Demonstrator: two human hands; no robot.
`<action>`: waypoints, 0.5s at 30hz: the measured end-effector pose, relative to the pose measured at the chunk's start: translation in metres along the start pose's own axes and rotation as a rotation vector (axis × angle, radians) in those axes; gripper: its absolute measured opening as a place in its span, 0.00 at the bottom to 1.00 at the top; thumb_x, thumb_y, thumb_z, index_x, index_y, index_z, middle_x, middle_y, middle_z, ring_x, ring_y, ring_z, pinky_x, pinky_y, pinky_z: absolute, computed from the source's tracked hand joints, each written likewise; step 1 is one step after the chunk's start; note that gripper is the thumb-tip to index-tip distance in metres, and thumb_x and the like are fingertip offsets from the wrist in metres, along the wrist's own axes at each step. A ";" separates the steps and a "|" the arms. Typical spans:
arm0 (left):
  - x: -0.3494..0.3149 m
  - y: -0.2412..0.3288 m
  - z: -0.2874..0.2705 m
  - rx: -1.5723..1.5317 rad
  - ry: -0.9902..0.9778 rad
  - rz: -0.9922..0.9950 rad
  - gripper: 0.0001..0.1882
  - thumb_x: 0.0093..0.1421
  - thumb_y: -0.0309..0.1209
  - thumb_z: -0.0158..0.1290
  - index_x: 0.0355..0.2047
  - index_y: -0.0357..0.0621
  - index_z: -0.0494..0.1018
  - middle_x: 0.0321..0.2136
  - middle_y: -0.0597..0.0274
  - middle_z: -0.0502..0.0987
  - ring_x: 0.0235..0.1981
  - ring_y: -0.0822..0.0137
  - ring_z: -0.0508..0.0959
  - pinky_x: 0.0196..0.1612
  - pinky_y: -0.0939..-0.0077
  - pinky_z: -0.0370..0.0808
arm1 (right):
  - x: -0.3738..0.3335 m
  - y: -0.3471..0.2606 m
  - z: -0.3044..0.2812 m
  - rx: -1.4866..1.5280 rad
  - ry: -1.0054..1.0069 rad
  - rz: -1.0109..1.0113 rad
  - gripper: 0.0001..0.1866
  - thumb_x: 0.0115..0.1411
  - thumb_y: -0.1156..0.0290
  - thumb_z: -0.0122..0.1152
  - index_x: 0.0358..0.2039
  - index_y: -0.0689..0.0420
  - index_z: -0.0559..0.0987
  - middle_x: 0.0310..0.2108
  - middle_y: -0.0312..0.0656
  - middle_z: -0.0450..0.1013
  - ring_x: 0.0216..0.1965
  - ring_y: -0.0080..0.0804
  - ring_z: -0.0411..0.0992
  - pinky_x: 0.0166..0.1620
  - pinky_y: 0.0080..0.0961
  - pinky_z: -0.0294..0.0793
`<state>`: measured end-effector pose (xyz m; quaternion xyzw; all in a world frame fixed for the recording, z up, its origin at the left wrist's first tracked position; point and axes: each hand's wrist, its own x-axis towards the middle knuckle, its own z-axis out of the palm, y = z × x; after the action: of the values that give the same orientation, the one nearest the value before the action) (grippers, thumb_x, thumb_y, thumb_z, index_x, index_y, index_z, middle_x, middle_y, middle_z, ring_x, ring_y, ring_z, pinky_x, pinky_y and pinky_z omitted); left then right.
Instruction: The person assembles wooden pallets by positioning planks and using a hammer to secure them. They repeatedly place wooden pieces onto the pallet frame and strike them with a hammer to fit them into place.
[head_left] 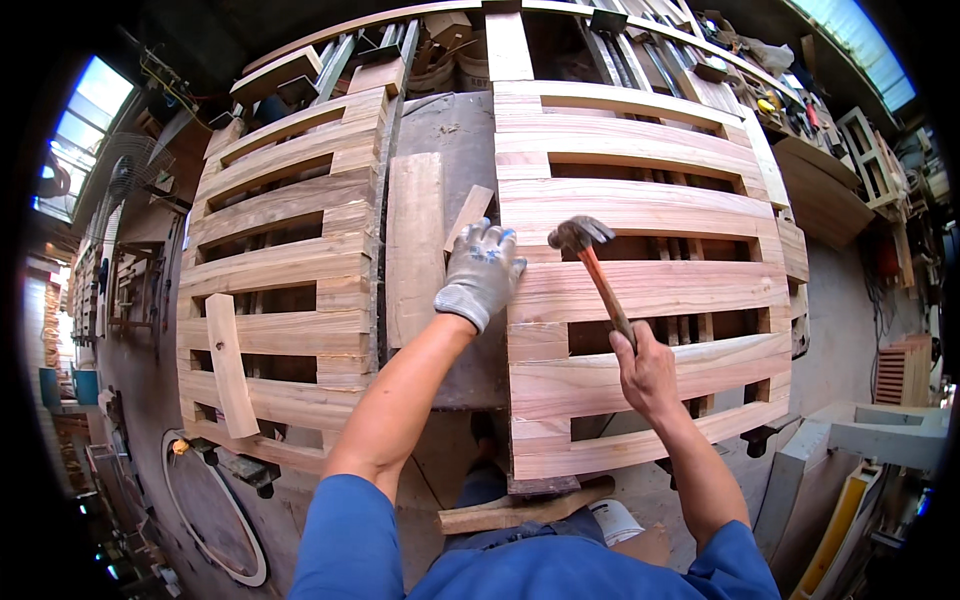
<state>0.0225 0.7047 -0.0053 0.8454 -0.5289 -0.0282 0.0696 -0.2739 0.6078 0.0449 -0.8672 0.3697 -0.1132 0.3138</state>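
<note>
My left hand point(482, 272), in a grey glove with blue marks, is at the gap beside the right slatted wooden panel point(640, 285). Its slightly bent fingers lie over a small wood block point(470, 212), and its palm side is hidden. A claw hammer point(600, 270) is in my bare right hand point(645, 370), fingers wrapped round the lower handle. The hammer's dark head is raised above the panel, pointing away from me. Beneath and left of the gloved hand lies a flat wooden board point(414, 250).
A second slatted panel point(285, 320) stands at left, with a loose wood strip point(230, 365) across it. Metal clamp bars point(340, 65) run behind both panels. A curved wooden piece point(525, 508) is close to my waist. Grey machinery point(885, 440) stands at lower right.
</note>
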 end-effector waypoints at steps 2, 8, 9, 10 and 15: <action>-0.002 -0.007 -0.001 -0.024 0.071 -0.063 0.33 0.70 0.51 0.57 0.68 0.46 0.74 0.69 0.48 0.72 0.73 0.45 0.65 0.76 0.49 0.58 | 0.019 -0.006 0.004 -0.015 -0.032 -0.007 0.17 0.76 0.56 0.59 0.38 0.59 0.72 0.23 0.60 0.75 0.30 0.69 0.77 0.33 0.58 0.72; -0.004 -0.015 0.008 -0.056 0.049 -0.081 0.35 0.71 0.54 0.55 0.70 0.47 0.72 0.69 0.46 0.71 0.73 0.43 0.64 0.75 0.47 0.58 | 0.050 -0.015 0.023 -0.131 -0.092 -0.015 0.19 0.76 0.55 0.57 0.38 0.59 0.72 0.22 0.61 0.77 0.29 0.70 0.77 0.34 0.61 0.74; -0.004 -0.012 0.003 -0.045 0.014 -0.080 0.34 0.72 0.54 0.53 0.70 0.46 0.71 0.70 0.46 0.70 0.74 0.43 0.64 0.76 0.46 0.56 | 0.053 -0.015 0.025 -0.139 -0.090 -0.024 0.19 0.76 0.55 0.57 0.38 0.59 0.72 0.22 0.61 0.77 0.28 0.69 0.77 0.34 0.61 0.74; -0.004 -0.010 0.000 -0.033 -0.022 -0.079 0.34 0.73 0.53 0.51 0.71 0.45 0.70 0.71 0.45 0.68 0.74 0.43 0.64 0.77 0.46 0.54 | 0.055 -0.014 0.027 -0.148 -0.087 -0.032 0.19 0.76 0.55 0.57 0.38 0.59 0.72 0.22 0.61 0.77 0.28 0.69 0.78 0.34 0.61 0.74; -0.005 -0.015 0.003 -0.028 0.019 -0.042 0.34 0.74 0.53 0.49 0.70 0.44 0.71 0.69 0.45 0.70 0.73 0.44 0.65 0.76 0.46 0.56 | 0.058 -0.016 0.032 -0.194 -0.079 -0.069 0.18 0.76 0.55 0.57 0.39 0.59 0.71 0.22 0.60 0.77 0.28 0.68 0.79 0.34 0.60 0.76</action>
<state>0.0331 0.7149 -0.0103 0.8556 -0.5097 -0.0288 0.0858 -0.2104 0.5891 0.0282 -0.9095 0.3361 -0.0534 0.2387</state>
